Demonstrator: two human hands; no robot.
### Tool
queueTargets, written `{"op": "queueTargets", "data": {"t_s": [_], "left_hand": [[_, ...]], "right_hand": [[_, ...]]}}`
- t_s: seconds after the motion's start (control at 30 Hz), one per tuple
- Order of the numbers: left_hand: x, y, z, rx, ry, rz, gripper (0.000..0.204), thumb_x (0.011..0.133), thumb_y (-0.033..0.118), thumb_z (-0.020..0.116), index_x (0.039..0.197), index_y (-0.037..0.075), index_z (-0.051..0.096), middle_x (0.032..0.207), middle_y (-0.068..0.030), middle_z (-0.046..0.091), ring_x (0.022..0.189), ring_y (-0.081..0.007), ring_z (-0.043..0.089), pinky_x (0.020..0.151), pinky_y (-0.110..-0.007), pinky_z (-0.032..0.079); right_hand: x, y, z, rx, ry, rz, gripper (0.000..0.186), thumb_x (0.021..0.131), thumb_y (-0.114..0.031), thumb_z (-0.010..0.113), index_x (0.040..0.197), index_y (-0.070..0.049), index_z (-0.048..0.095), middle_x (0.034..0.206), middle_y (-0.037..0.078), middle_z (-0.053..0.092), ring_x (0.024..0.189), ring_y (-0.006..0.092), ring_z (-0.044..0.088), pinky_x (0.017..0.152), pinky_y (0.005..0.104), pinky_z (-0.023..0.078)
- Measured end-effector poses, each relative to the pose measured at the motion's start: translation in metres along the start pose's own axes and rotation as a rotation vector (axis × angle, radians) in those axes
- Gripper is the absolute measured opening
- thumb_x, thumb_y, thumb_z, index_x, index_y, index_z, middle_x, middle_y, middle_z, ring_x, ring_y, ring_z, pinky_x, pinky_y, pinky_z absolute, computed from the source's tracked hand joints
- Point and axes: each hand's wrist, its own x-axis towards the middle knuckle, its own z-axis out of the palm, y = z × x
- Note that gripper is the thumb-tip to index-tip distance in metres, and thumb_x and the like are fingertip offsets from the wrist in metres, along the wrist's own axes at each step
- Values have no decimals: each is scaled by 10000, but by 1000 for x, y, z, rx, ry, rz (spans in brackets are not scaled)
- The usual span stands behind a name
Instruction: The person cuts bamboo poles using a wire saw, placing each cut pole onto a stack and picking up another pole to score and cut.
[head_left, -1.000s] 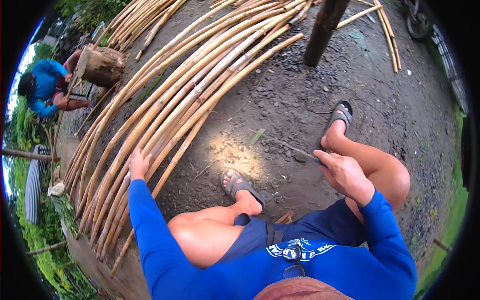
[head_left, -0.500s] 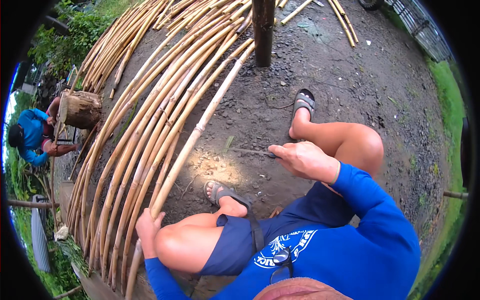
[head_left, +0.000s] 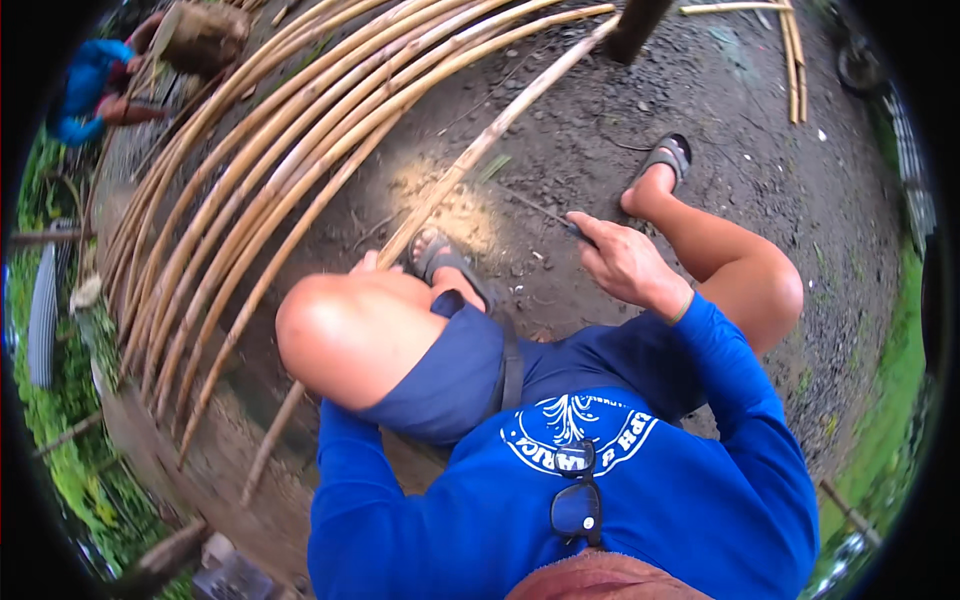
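Observation:
My right hand (head_left: 625, 258) grips the dark handle of a long, thin blade (head_left: 535, 208) above the dirt ground. My left hand (head_left: 366, 263) is mostly hidden behind my raised left knee, with its fingers on a pale bamboo pole (head_left: 495, 133). That pole lies diagonally from near a dark post, past my left foot and under my left leg. To its left, several long bamboo poles (head_left: 240, 180) lie side by side, bowed by the lens. A sunlit patch of pale shavings or dust (head_left: 460, 220) lies near my sandalled left foot (head_left: 440, 255).
A co-worker in blue (head_left: 90, 90) crouches at upper left beside a wooden stump (head_left: 195, 40). A dark post (head_left: 637, 22) stands at top centre. Loose bamboo pieces (head_left: 795, 70) and a wheel (head_left: 858, 65) are at upper right. A corrugated sheet (head_left: 42, 310) is at far left.
My left hand has drawn a pole out from the pile and it now lies under my left leg, which has moved leftward over that hand. My right hand still holds the blade.

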Motion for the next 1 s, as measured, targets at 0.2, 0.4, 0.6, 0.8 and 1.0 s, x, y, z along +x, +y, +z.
{"op": "queueTargets", "data": {"t_s": [0.2,0.4,0.6,0.8,1.0], "left_hand": [[-20,-34,32,-144,26,-40,401,1025,458,681,1117,68,671,997,-238,757,945,-434,744,826,-539,569],[-13,-6,61,-275,35,35,408,1039,463,650,1111,63,687,989,-246,753,940,-436,737,823,-540,562],[-41,-23,64,-333,45,-21,422,1053,468,619,1106,58,703,982,-253,749,934,-437,730,821,-541,555],[3,-6,64,-348,39,96,441,1068,473,589,1100,54,719,974,-261,746,928,-438,723,818,-541,548],[45,-29,50,-302,49,158,465,1082,478,558,1095,49,735,967,-268,742,923,-440,716,815,-542,541]], "right_hand": [[32,-25,49,25,-185,162,489,1078,-269,531,1488,-4,557,1237,316,711,1156,479,685,1006,531,530],[61,10,109,16,-73,174,476,1107,-268,559,1530,-50,575,1277,293,727,1140,387,739,966,442,558],[91,0,180,167,-193,86,511,1119,-285,553,1533,16,561,1383,299,692,1284,375,697,1057,419,534],[103,31,194,61,-44,-57,387,1081,-207,587,1394,8,656,1175,267,764,985,438,755,841,463,613],[102,-7,224,62,-163,-126,402,1033,-279,563,1417,-172,613,784,203,709,708,422,708,620,548,548]]}}
